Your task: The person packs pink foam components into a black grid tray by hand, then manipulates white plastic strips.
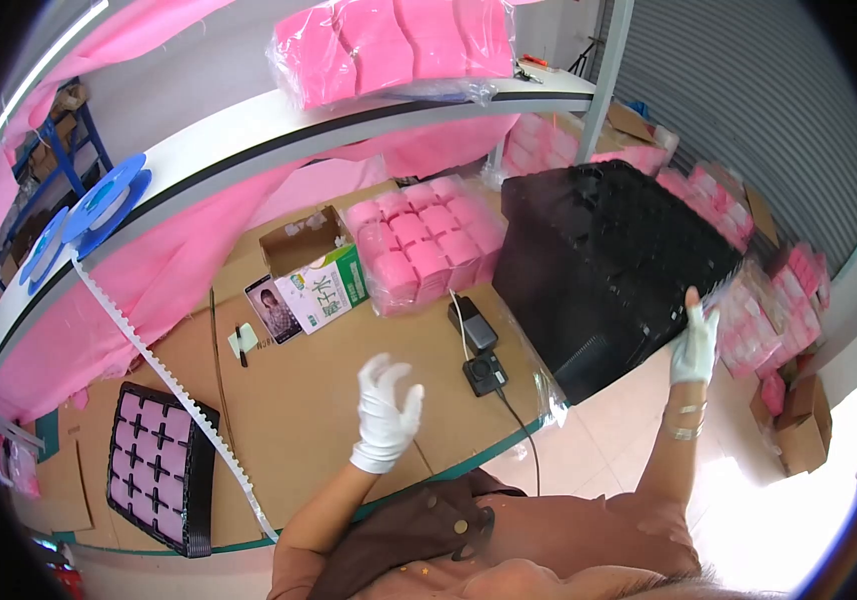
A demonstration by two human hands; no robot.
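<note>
Step in hand, as judged from the hands: handling of the large black block point(619, 270), located at the upper right of the frame. The block stands tilted at the right end of the table point(319, 410), and clear film shows near its lower corner.

Right hand point(694, 345): gloved, at the block's right edge, fingers extended and partly hidden. Firm contact or grip cannot be confirmed from this view.

Left hand point(389, 415): gloved, centre of the frame above the cardboard surface. Fingers loosely curled, thumb spread; nothing is held.

Adjacent items: the bagged pink pads point(429, 240) sit just left of the block; the small black device point(485, 372) and its cable lie between block and left hand. The black tray point(156, 465) with pink cells rests at lower left, well apart.

Next move, as judged: moving the block would likely call for a secure two-handed hold, keeping clear of the cable.
</note>
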